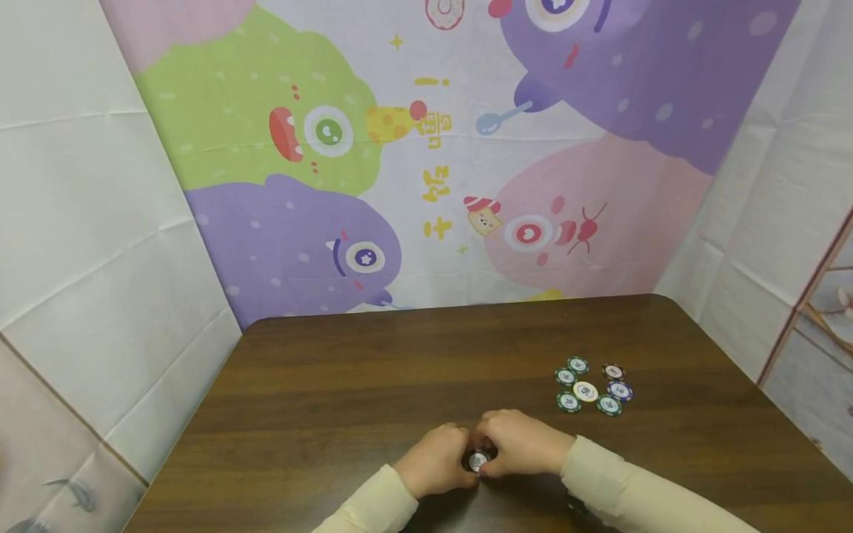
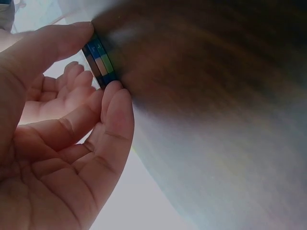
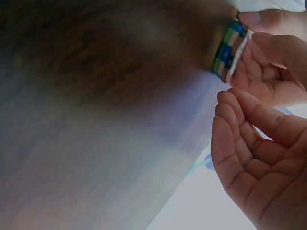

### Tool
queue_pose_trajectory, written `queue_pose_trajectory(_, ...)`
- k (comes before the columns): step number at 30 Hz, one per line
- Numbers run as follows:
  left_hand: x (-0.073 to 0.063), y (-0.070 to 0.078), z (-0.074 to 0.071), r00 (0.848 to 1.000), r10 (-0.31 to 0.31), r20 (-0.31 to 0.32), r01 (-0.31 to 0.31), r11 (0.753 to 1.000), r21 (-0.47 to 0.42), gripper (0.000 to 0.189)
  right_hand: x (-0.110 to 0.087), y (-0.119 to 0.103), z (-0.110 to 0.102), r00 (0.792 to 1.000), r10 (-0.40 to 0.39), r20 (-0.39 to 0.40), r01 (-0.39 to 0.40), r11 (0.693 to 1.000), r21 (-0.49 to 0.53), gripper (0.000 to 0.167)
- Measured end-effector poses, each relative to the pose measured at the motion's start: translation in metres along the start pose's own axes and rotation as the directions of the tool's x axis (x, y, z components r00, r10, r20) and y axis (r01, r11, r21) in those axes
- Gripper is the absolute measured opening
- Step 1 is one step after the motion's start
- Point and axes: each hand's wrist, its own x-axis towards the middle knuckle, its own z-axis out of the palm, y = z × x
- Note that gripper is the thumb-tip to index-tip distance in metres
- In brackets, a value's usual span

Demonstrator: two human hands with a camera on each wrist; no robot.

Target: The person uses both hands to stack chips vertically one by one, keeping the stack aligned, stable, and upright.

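Note:
A short stack of poker chips (image 1: 478, 461) stands on the brown table between my two hands. Its top chip has a white centre and a dark rim; blue, green and beige edges show lower down in the left wrist view. My left hand (image 1: 437, 460) pinches the stack, thumb (image 2: 72, 36) on one side and fingertips (image 2: 117, 93) on the other. From the right, my right hand (image 1: 523, 443) curves round the same stack. Its thumb (image 3: 276, 45) is right at the chips' edge, and its fingertips (image 3: 225, 103) are close beside them.
Several loose poker chips lie flat to the right on the table (image 1: 320, 385), among them a yellow-rimmed chip (image 1: 586, 391), a blue-rimmed chip (image 1: 620, 391) and a green-rimmed chip (image 1: 569, 402). Behind the table's far edge hangs a cartoon-printed cloth (image 1: 426, 274).

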Motion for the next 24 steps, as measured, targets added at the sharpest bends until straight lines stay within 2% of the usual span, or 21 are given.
queue_pose_trajectory(7,0.0,0.001,-0.001,1.0,-0.013,0.01,0.014,1.0,-0.01,0.024,-0.011,0.014,-0.01,0.995,0.081,-0.062,-0.079,0.996,0.039,0.03)
queue_pose_trajectory(11,0.0,0.001,-0.002,1.0,-0.015,0.007,0.015,1.0,0.001,0.025,-0.02,0.029,-0.014,0.985,0.133,-0.112,-0.126,0.99,0.062,0.03)
queue_pose_trajectory(18,0.002,0.0,0.0,1.0,-0.005,-0.019,0.005,0.999,0.031,0.026,-0.039,0.058,-0.025,0.94,0.264,-0.216,-0.264,0.964,0.027,0.023)
queue_pose_trajectory(24,0.001,0.001,-0.001,1.0,-0.013,-0.013,0.013,1.0,0.025,0.025,-0.054,0.08,-0.032,0.898,0.365,-0.247,-0.36,0.931,0.068,0.024)
